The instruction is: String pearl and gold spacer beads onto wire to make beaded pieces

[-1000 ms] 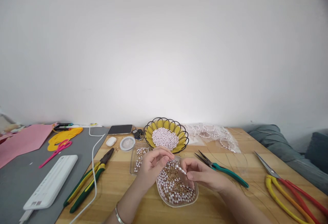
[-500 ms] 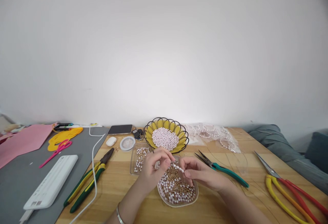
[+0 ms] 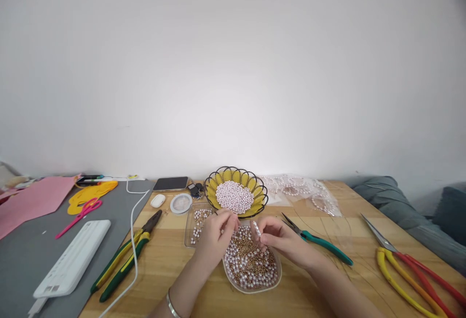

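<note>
Head view: bead strand (image 3: 257, 229) steep, upper end left.

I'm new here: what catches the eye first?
Probably the yellow basket of pale beads, at the back by the wall. In front of it, above a bowl of pearly and gold beads, the right hand holds a short strand, the left hand close by. Far right lie red-and-yellow-handled scissors.

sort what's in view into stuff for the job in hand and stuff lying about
Likely in use: bead strand in the right hand, bead dish, clear bead box, bead basket, perhaps teal pliers

Apparently lying about: phone, pink scissors, pink sheet, yellow piece
</note>
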Demonstrator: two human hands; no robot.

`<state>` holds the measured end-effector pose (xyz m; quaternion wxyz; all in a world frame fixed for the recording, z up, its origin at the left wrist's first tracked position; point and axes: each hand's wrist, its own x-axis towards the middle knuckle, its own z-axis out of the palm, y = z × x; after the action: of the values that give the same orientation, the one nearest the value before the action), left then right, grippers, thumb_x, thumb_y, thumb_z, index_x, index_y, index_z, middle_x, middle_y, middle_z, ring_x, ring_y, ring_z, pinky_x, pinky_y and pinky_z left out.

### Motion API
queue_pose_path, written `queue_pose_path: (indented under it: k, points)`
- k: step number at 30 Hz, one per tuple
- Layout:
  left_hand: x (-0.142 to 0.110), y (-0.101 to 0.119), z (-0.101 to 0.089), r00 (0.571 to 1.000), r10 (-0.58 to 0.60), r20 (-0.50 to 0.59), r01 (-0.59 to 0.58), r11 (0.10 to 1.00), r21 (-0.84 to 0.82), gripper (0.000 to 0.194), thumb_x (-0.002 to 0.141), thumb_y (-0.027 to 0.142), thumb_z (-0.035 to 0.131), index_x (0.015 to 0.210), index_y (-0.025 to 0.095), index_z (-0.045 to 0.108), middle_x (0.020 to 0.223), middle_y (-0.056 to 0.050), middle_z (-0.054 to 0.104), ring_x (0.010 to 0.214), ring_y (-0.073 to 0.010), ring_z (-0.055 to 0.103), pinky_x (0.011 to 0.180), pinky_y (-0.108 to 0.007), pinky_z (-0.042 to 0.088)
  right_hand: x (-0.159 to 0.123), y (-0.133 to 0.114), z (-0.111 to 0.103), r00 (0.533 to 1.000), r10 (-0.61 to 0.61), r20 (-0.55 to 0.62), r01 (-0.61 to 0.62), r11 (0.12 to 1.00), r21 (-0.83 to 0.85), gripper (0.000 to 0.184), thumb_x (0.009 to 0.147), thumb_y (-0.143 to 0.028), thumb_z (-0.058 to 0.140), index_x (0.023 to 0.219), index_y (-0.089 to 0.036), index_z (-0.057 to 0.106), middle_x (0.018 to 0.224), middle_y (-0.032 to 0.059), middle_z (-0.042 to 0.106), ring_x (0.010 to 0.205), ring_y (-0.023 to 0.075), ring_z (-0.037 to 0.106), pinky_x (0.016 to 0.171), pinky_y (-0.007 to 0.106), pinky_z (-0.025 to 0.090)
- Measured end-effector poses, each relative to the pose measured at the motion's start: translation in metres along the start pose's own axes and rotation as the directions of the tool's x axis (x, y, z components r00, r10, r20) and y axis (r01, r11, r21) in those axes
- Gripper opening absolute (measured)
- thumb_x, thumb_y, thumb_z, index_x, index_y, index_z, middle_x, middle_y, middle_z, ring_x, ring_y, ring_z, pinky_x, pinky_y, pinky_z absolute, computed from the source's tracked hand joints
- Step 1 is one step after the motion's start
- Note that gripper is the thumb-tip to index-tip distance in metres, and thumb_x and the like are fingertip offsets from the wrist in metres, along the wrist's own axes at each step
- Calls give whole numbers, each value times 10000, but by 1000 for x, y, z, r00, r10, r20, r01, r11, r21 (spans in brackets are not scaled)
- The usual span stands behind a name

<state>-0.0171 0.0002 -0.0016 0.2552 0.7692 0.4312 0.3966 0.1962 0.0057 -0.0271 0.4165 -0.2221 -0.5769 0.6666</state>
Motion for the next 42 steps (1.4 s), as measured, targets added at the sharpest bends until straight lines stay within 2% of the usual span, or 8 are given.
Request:
queue_pose_path:
  k: [5, 11, 20, 29, 33, 36, 39, 42]
  points:
    - [-1, -8, 5, 993, 2, 118, -29, 973, 229, 148, 882, 78, 629, 854, 181, 731, 877, -73, 747, 926, -286, 649, 785, -357, 488, 1, 2, -1, 994, -76, -74, 79, 996, 42, 274, 856, -423, 816, 787, -198, 674, 730, -27, 612, 627, 116, 533, 630, 263, 416]
    - [-3, -11, 8, 934, -37, 355, -92, 936, 340, 339, 921, 19, 583, 1109, 238, 762, 1103, -77, 760, 1043, -279, 677, 908, -396, 534, 1, 4, 0, 994, -69, -79, 75, 995, 64, 249, 862, -409, 815, 807, -203, 685, 720, -33, 610, 614, 107, 515, 629, 257, 395]
    - [-3, -16, 15, 934, -88, 347, -26, 949, 313, 322, 879, -23, 606, 1081, 182, 752, 1086, -99, 726, 1001, -253, 695, 898, -345, 543, 2, 7, 0, 995, -60, -73, 66, 995, 73, 276, 862, -421, 812, 800, -189, 676, 674, -36, 598, 606, 106, 504, 616, 250, 384]
    - [-4, -15, 18, 944, -90, 318, 1, 963, 269, 278, 853, -27, 613, 1013, 162, 737, 1056, -114, 736, 1015, -297, 677, 889, -408, 530, 1, 5, -1, 997, -33, -71, 38, 997, 66, 286, 857, -434, 812, 814, -190, 671, 663, -37, 599, 598, 113, 505, 615, 259, 376]
    - [-2, -8, 12, 957, -65, 282, 24, 989, 147, 185, 817, 46, 734, 944, 181, 749, 976, -76, 771, 945, -262, 702, 846, -358, 547, 1, 0, 1, 997, -12, -70, 16, 998, 62, 294, 863, -439, 806, 810, -191, 659, 657, -39, 597, 599, 118, 503, 626, 265, 377]
    - [0, -2, 6, 973, -90, 213, 125, 980, -158, 53, 827, 158, 766, 873, 176, 750, 885, -57, 788, 807, -211, 727, 745, -295, 574, 0, -2, 2, 998, -10, -57, 15, 996, 90, 302, 861, -444, 806, 805, -195, 645, 647, -46, 590, 589, 113, 501, 623, 259, 372]
    - [2, 1, 2, 984, -151, 95, 178, 822, -541, 99, 792, 222, 800, 866, 171, 757, 872, -65, 796, 825, -209, 737, 748, -291, 590, 0, -3, 2, 999, -18, -38, 22, 994, 111, 296, 865, -432, 807, 806, -195, 641, 649, -51, 593, 582, 102, 504, 615, 246, 369]
    - [2, 1, -1, 979, -201, 34, 166, 692, -702, 170, 745, 250, 859, 864, 172, 765, 855, -64, 804, 838, -201, 742, 767, -285, 600, -1, -2, 1, 1000, -1, -12, 3, 995, 99, 297, 859, -425, 813, 810, -188, 641, 655, -46, 614, 583, 98, 519, 610, 238, 378]
